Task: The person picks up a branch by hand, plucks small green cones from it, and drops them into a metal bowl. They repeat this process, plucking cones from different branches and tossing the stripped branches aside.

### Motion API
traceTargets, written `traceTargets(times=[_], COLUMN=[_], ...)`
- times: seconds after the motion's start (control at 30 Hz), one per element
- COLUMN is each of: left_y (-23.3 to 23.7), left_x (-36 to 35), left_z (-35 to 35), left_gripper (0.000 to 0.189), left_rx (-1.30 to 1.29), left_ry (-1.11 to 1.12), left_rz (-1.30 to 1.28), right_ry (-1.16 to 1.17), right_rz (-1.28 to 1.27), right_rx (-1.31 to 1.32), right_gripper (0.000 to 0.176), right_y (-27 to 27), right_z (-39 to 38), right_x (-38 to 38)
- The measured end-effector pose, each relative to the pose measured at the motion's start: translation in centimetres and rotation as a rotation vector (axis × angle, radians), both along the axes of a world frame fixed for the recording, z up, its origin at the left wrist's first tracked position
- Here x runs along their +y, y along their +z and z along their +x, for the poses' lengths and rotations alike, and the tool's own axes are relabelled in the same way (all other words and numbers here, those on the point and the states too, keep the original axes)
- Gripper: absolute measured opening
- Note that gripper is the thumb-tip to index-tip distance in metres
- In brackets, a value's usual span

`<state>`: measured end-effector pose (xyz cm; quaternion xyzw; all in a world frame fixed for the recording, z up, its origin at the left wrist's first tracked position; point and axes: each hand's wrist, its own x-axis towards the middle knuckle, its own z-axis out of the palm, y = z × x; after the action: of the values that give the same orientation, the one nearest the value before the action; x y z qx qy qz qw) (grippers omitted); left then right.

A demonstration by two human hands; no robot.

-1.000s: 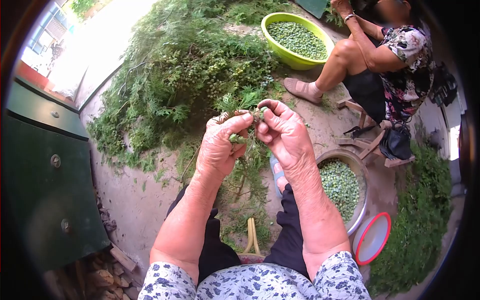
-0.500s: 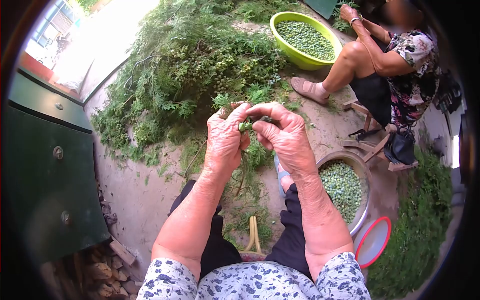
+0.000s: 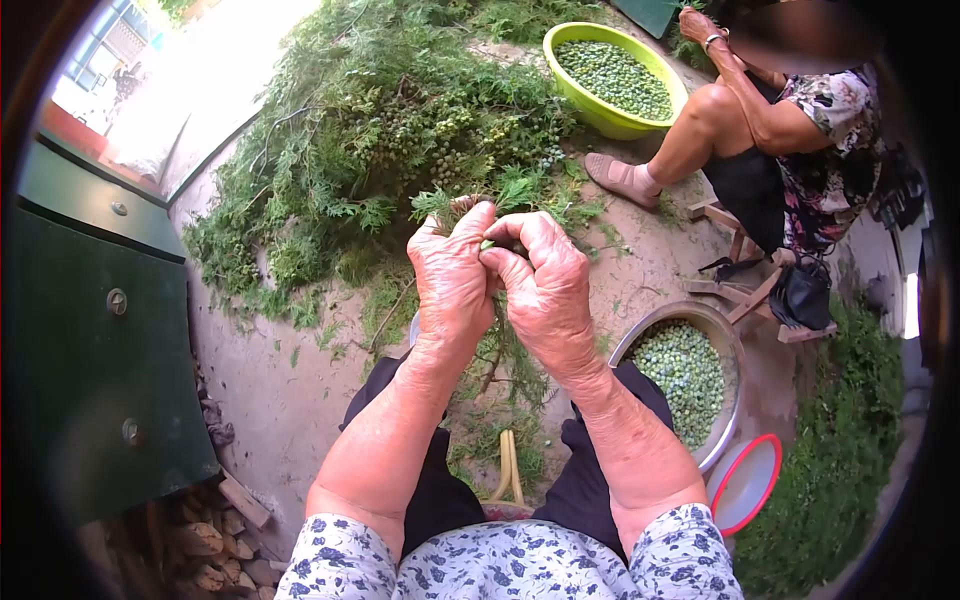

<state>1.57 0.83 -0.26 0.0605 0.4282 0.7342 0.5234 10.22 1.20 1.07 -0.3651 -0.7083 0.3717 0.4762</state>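
In front of my lap, my left hand (image 3: 446, 275) is closed around a leafy evergreen sprig (image 3: 430, 206), whose green tips stick out above the fingers and whose stems trail below. My right hand (image 3: 548, 285) meets it with thumb and forefinger pinched on a small green cone (image 3: 487, 245) beside the left thumb. Most of that cone is covered by the fingers. To the right of my knee, a metal basin (image 3: 737, 405) holds many loose green cones (image 3: 685, 375).
A large heap of evergreen branches (image 3: 350, 150) lies ahead. Behind it to the right stands a yellow-green tub (image 3: 615, 122) of cones. A seated person (image 3: 760, 120) handles greenery there. A red-rimmed sieve-like bowl (image 3: 774, 470) leans near the basin; a dark green cabinet (image 3: 90, 350) stands left.
Both hands have shifted slightly left. My right fingers have moved closer to the left thumb, and less of the green piece between them shows. My right knee has swung outward.
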Motion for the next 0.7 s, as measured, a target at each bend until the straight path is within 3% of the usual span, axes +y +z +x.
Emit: traceTargets(times=[0.07,0.17,0.37,0.43,0.47,0.53,0.6,0.7], left_y=[0.4,0.4,0.0,0.0,0.0,0.5,1.2,0.6], left_x=[0.1,-0.2,-0.1,-0.4,-0.6,-1.2,-1.9,-1.6], left_z=[0.2,0.7,2.2,2.6,2.9,3.3,3.2,1.0], left_gripper=[0.006,0.006,0.005,0.005,0.005,0.007,0.006,0.009], left_rx=[0.081,0.088,0.131,0.175,0.220,0.318,0.218,0.060], left_ry=[0.065,0.005,0.002,0.008,0.014,-0.037,-0.125,-0.233], left_rz=[0.131,0.128,0.105,0.070,0.032,0.007,0.036,0.087], right_ry=[-0.054,-0.081,-0.228,-0.265,-0.266,-0.320,-0.183,-0.175], right_rz=[0.025,-0.008,0.256,-0.028,-0.028,-0.408,-0.683,-0.589], right_rx=[0.005,0.045,-0.126,0.000,0.000,0.117,0.440,0.406], right_gripper=[0.015,0.016,0.015,0.010,0.010,0.007,0.007,0.010], right_y=[0.2,0.3,-0.9,-1.6,-1.6,-1.2,-1.6,-1.1], right_z=[0.1,0.6,1.0,1.0,1.2,2.1,3.4,6.7], right_x=[-0.3,-0.8,-1.2,-1.2,-1.1,-0.1,0.8,2.0])
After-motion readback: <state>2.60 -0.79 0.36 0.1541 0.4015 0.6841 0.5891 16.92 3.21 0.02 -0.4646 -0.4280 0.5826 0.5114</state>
